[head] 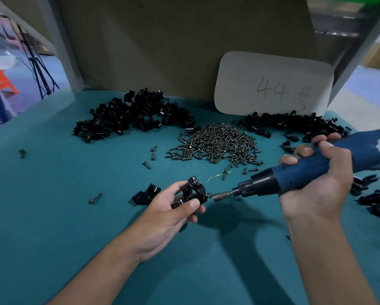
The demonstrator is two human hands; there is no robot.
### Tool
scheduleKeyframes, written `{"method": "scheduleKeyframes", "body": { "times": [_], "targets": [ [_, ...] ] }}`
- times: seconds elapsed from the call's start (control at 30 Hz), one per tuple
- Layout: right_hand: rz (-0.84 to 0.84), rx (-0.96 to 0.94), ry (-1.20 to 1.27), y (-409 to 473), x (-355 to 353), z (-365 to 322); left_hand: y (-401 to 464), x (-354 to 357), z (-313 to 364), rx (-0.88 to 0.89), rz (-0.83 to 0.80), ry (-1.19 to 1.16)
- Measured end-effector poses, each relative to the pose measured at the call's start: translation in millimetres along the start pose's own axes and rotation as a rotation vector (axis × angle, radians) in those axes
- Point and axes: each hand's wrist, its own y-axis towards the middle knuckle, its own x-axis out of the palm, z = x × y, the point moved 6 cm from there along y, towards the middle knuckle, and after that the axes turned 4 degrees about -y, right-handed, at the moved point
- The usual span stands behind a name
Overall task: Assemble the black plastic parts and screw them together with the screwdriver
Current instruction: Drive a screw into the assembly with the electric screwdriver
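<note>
Above the teal felt tabletop [52, 216], left hand [169, 208] pinches the joined black plastic clamp parts [194, 191]; right hand [317, 183] grips the blue electric screwdriver [294, 175], bit meeting the clamp's screw [209, 195].

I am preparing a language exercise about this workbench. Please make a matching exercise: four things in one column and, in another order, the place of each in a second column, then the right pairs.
Things
1. electric screwdriver
2. assembled black part
3. pile of screws
4. card marked 44

Places
A. leaning on the back wall
B. gripped in the right hand
C. middle of the green table
D. held in the left hand

Pairs: 1-B, 2-D, 3-C, 4-A
</note>
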Motion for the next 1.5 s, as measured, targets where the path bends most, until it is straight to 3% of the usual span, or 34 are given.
{"method": "scheduleKeyframes", "body": {
  "times": [0.4,0.8,1.5],
  "targets": [
    [-0.060,0.007,0.016,-2,2,-1,0,3,-3,-0.002,-0.020,0.013],
    [-0.329,0.075,-0.016,-4,26,-1,-5,5,-7,-0.163,-0.109,-0.084],
    [-0.197,0.026,-0.008,-3,9,5,-2,4,-7,-0.089,-0.047,0.059]
  ]
}}
